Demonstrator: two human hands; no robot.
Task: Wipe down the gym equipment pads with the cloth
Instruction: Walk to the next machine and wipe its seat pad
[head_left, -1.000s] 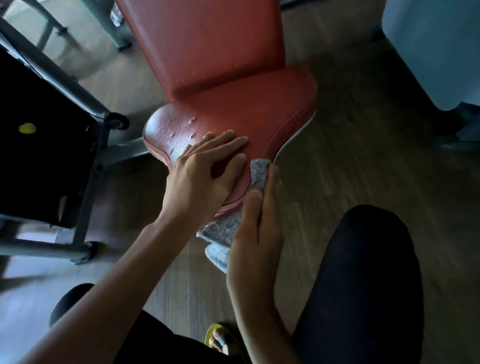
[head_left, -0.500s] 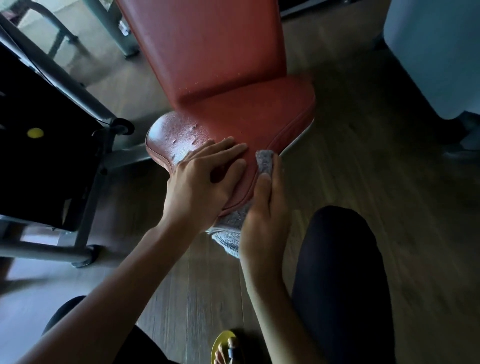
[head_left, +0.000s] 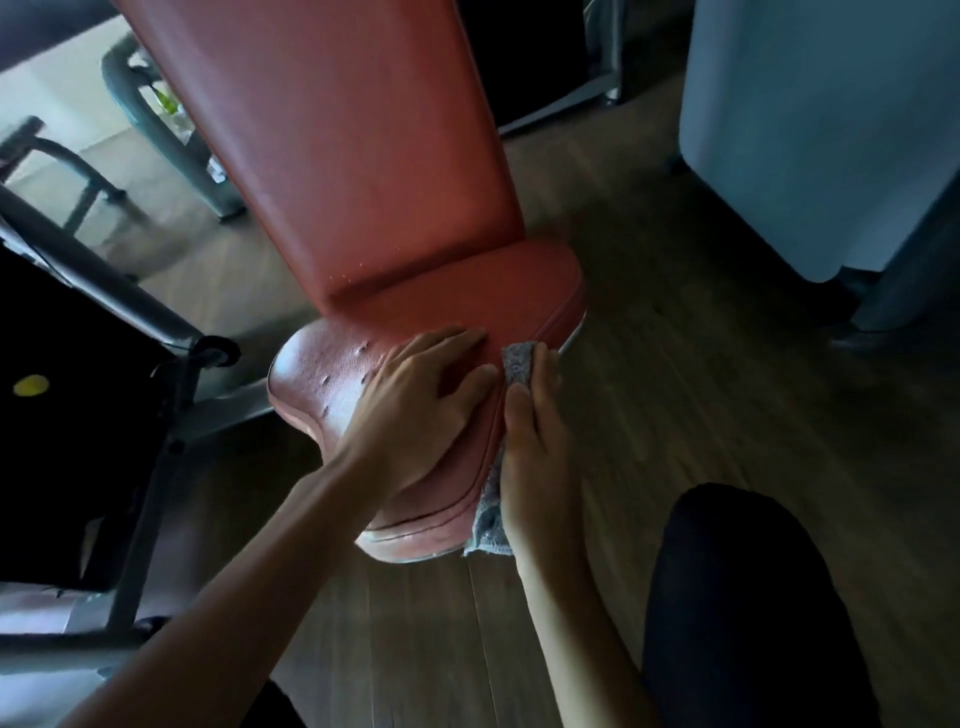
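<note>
A red seat pad (head_left: 322, 384) with small tears on its left side sits below a tall red back pad (head_left: 332, 156). My left hand (head_left: 415, 410) lies flat on top of the seat pad with fingers spread. My right hand (head_left: 535, 447) presses a grey cloth (head_left: 519, 364) against the seat pad's right side edge with straight fingers. The cloth's lower end (head_left: 488, 525) hangs out under my palm by the front corner of the seat.
A grey metal machine frame (head_left: 156, 322) and a black panel with a yellow dot (head_left: 30, 385) stand at the left. A pale blue-grey block (head_left: 810, 130) is at the upper right. My dark-clad knee (head_left: 737, 597) is at the lower right over wooden floor.
The view has tilted up, showing more of the back pad. My right hand with the cloth has slid a little further along the seat's right edge; my left hand stays flat on the seat.
</note>
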